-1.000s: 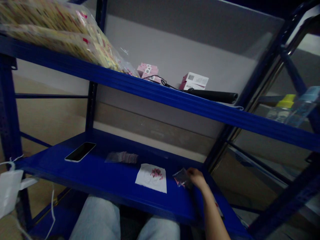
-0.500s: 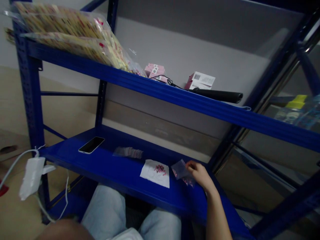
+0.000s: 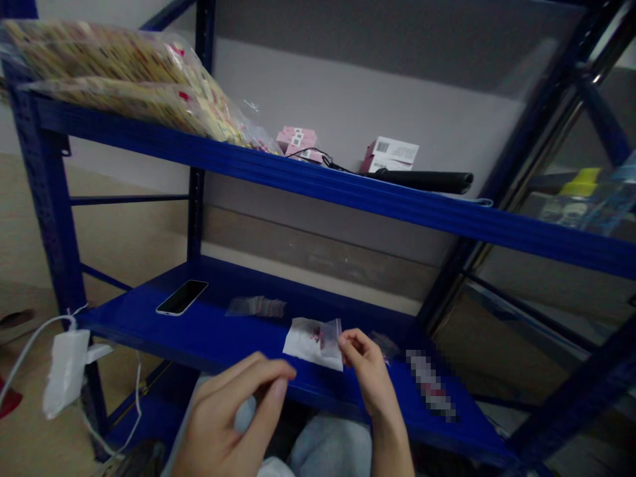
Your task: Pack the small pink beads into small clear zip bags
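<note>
My right hand (image 3: 365,361) pinches the edge of a small clear zip bag (image 3: 330,334) above the right part of a white paper sheet (image 3: 301,341). Small pink and dark pieces (image 3: 317,333) lie on that paper, partly seen through the bag. Nearer the camera, my left hand (image 3: 238,414) is raised in front of the shelf edge, apart from the bag. Its fingers are loosely bent, the thumb close below the forefinger, and no object shows in it. Just behind my right hand lies another clear bag (image 3: 385,344) with some pink pieces.
On the blue shelf (image 3: 223,341) lie a phone (image 3: 182,297) and a row of small clear bags (image 3: 258,306). A blurred-out item (image 3: 431,385) lies at the right. The upper shelf holds large filled bags (image 3: 109,76), pink boxes (image 3: 298,140) and a black rod-like object (image 3: 427,180).
My right hand has moved left, bringing a clear bag over the paper. My left hand has risen into view from the lower left. The blurred-out item now shows at the right.
</note>
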A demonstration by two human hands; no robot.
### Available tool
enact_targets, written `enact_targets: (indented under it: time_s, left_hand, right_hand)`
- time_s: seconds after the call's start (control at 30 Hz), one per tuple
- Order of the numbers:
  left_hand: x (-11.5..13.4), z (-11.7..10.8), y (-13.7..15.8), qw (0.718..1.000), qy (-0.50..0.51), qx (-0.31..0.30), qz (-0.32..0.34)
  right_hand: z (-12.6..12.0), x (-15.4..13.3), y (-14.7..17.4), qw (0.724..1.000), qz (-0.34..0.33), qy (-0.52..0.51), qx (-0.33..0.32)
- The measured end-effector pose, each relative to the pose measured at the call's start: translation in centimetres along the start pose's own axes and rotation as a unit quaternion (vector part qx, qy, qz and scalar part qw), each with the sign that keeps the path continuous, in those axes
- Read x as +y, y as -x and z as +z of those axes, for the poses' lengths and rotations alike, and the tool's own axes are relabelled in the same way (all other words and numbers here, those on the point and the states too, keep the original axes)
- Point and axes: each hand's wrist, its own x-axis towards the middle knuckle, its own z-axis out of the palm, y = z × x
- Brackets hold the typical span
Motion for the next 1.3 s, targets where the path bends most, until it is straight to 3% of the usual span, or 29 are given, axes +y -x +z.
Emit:
enact_targets:
  time_s: [0.1, 0.2, 0.27, 0.4, 0.63, 0.8, 0.87, 1.07, 1.3]
  left_hand:
    - [-2.3, 4.4, -1.5, 0.986, 0.070, -0.141, -0.052]
    - [-4.5, 8.3, -1.2, 0.970, 0.149, -0.159, -0.112]
    - [-5.5, 9.6, -0.6, 0.957, 0.196, -0.152, -0.149]
    - [-6.5, 10.0, 0.2, 0.937, 0.250, -0.129, -0.207]
    - [-6.6, 9.6, 0.1, 0.925, 0.269, -0.133, -0.232]
    - [-7.4, 9.7, 0.1, 0.859, 0.383, -0.167, -0.294]
    - [-7.8, 9.8, 0.2, 0.846, 0.405, -0.170, -0.304]
    - [-8.2, 9.6, 0.1, 0.876, 0.357, -0.175, -0.273]
    - [-8.3, 8.7, -0.2, 0.945, 0.226, -0.187, -0.144]
  right_hand:
    - [3.4, 0.6, 1.5, 0.997, -0.019, -0.067, 0.026]
    - [5.8, 0.8, 2.5, 0.994, -0.039, -0.096, 0.038]
    - [6.7, 0.7, 2.9, 0.993, -0.049, -0.102, 0.029]
    - [7.1, 0.1, 3.3, 0.995, -0.057, -0.080, 0.008]
    - [7.0, 0.2, 3.7, 0.996, -0.086, -0.021, 0.017]
    - [6.7, 0.6, 3.6, 0.995, -0.095, 0.012, 0.026]
    - [6.7, 0.6, 3.6, 0.996, -0.090, 0.001, 0.017]
    - [6.9, 0.8, 3.4, 0.997, -0.063, -0.037, 0.003]
    - [6.4, 1.6, 3.1, 0.996, -0.090, 0.002, -0.021]
